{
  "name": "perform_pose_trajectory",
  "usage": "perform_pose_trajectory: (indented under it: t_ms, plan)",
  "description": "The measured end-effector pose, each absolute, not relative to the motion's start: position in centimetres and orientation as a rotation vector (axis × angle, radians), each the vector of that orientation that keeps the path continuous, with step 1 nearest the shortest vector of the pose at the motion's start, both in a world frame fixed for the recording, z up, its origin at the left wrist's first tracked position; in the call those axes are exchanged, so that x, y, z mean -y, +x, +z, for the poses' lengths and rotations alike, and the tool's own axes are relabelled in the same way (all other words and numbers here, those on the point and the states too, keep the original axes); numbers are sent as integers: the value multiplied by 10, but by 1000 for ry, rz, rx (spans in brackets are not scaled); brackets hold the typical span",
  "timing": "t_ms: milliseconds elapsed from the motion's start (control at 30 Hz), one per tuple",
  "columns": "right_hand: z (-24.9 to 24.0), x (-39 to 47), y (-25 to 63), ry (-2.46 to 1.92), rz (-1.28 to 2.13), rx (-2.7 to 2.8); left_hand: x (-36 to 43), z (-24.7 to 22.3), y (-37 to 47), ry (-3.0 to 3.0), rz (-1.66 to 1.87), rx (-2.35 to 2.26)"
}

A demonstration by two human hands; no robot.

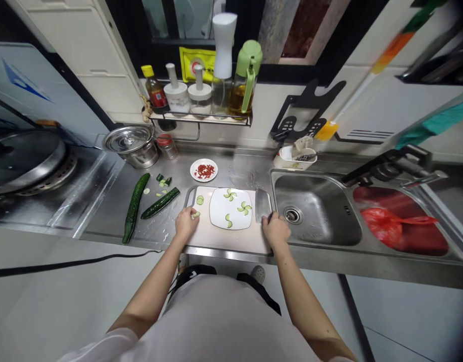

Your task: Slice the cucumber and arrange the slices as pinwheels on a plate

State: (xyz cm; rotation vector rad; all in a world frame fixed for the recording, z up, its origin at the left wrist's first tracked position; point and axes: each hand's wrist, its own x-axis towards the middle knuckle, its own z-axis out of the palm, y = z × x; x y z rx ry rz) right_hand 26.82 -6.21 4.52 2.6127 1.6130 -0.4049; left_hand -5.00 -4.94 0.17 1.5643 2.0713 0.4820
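My left hand (186, 224) is at the left side of the cutting board (239, 241), its fingers pinching a pale green cucumber piece (195, 215). More cucumber slices (200, 200) lie on the board just beyond it. At the board's right edge, my right hand (275, 229) is closed around the handle of a cleaver (261, 203), whose broad blade lies on the board. Between my hands sits a white square plate (228, 201) with cucumber slices fanned out in three groups. A whole cucumber (135, 208) and a cut cucumber (160, 203) rest on the steel counter to the left.
Cucumber scraps (163, 181) and a small plate of chopped red pieces (204, 171) lie behind the board. A steel pot (135, 146) and red-lidded jar (167, 146) stand at back left. The sink (317, 211) is on the right, beside a red plastic bag (382, 226).
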Motion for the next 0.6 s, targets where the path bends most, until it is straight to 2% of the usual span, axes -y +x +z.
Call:
perform_pose_trajectory:
  t_ms: [133, 200, 300, 367, 500, 600]
  plan:
    - [57, 58, 251, 2698, -438, -1975, 47, 8, -46, 1272, 789, -1818]
    - [63, 54, 231, 2650, -748, -2241, 45, 20, -41, 1166, 942, -1621]
    - [72, 48, 192, 2418, -1496, -2439, 45, 47, -29, 1127, 1059, -1365]
    - [76, 45, 169, 2227, -1874, -2467, 46, 65, -21, 1136, 1069, -1278]
    - [80, 41, 148, 2161, -2110, -2504, 48, 87, -9, 1199, 1049, -1249]
    - [83, 40, 148, 2235, -2267, -2254, 50, 91, -7, 1291, 1035, -1307]
